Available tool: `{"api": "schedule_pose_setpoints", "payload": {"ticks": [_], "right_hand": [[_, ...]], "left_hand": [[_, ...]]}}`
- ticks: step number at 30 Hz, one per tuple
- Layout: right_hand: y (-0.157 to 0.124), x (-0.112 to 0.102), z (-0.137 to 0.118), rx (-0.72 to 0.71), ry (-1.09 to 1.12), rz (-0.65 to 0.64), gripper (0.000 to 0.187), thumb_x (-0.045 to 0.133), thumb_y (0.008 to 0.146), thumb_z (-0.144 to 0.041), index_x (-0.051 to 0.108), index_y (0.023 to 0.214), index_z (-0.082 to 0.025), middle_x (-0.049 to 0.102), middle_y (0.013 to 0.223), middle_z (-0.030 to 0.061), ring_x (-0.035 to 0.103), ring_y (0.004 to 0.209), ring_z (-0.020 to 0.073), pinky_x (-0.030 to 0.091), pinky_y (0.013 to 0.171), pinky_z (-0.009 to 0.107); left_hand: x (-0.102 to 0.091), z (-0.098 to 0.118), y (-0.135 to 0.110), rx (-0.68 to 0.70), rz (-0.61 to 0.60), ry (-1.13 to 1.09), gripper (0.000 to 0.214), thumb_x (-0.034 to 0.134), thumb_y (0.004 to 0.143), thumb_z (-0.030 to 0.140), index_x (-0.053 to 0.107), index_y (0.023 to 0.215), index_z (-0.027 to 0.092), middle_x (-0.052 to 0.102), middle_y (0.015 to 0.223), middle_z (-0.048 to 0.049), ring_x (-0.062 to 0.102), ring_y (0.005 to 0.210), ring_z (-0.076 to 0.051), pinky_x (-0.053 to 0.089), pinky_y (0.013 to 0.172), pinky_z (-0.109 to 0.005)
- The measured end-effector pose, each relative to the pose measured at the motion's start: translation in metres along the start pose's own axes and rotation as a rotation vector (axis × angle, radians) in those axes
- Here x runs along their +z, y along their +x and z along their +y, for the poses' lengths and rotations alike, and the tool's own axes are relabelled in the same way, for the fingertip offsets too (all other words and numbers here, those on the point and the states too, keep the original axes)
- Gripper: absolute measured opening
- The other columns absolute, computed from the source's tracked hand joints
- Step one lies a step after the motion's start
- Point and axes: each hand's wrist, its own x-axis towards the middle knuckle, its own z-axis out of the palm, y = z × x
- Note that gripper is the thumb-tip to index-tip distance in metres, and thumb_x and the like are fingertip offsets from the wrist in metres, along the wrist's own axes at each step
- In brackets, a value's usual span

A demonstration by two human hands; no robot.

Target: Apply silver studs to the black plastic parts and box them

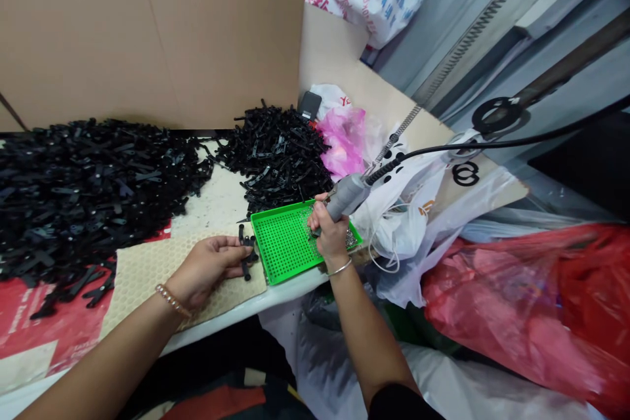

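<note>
My left hand rests on a beige honeycomb mat and pinches a small black plastic part at its right edge. My right hand is wrapped round a grey electric screwdriver, whose tip points down into a green perforated tray holding small screws. A black cable runs from the tool off to the right.
Two heaps of black plastic parts lie on the table, a large one at left and a smaller one behind the tray. Cardboard walls stand behind. White, pink and red bags crowd the right side.
</note>
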Motion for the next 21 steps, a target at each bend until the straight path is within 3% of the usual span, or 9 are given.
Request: {"api": "schedule_pose_setpoints", "payload": {"ticks": [5, 9, 13, 21], "right_hand": [[-0.004, 0.019, -0.027, -0.002, 0.124, 0.038, 0.034, 0.068, 0.073, -0.037, 0.059, 0.102, -0.021, 0.036, 0.046, -0.0127, 0.033, 0.039, 0.0053, 0.034, 0.045, 0.021], [-0.023, 0.058, -0.043, 0.074, 0.302, -0.128, 0.031, 0.063, 0.076, -0.038, 0.058, 0.103, -0.024, 0.031, 0.047, -0.0127, 0.028, 0.039, 0.0052, 0.033, 0.044, 0.020], [-0.042, 0.089, -0.033, 0.194, 0.331, -0.253, 0.027, 0.065, 0.075, -0.037, 0.058, 0.096, -0.023, 0.034, 0.046, -0.0123, 0.031, 0.038, 0.0053, 0.034, 0.044, 0.021], [-0.046, 0.096, -0.024, 0.237, 0.296, -0.224, 0.027, 0.066, 0.074, -0.037, 0.055, 0.093, -0.022, 0.035, 0.045, -0.0128, 0.030, 0.038, 0.0048, 0.034, 0.044, 0.021]], "left_hand": [[-0.002, 0.000, 0.001, -0.008, -0.037, -0.016, 0.014, 0.075, 0.066, 0.008, 0.062, 0.070, 0.011, 0.070, 0.070, -0.0055, 0.065, 0.060, -0.012, 0.055, 0.055, -0.020], [-0.001, 0.000, 0.000, 0.012, -0.036, -0.017, 0.017, 0.078, 0.062, 0.008, 0.062, 0.067, 0.011, 0.068, 0.065, -0.0031, 0.061, 0.055, -0.010, 0.052, 0.051, -0.018], [-0.001, 0.000, -0.001, 0.023, -0.040, -0.023, 0.018, 0.078, 0.060, 0.009, 0.061, 0.066, 0.011, 0.065, 0.062, -0.0010, 0.060, 0.055, -0.010, 0.053, 0.052, -0.020], [-0.002, 0.001, -0.001, 0.029, -0.073, -0.032, 0.017, 0.076, 0.060, 0.011, 0.062, 0.068, 0.010, 0.064, 0.061, -0.0008, 0.059, 0.056, -0.010, 0.052, 0.052, -0.021]]}}
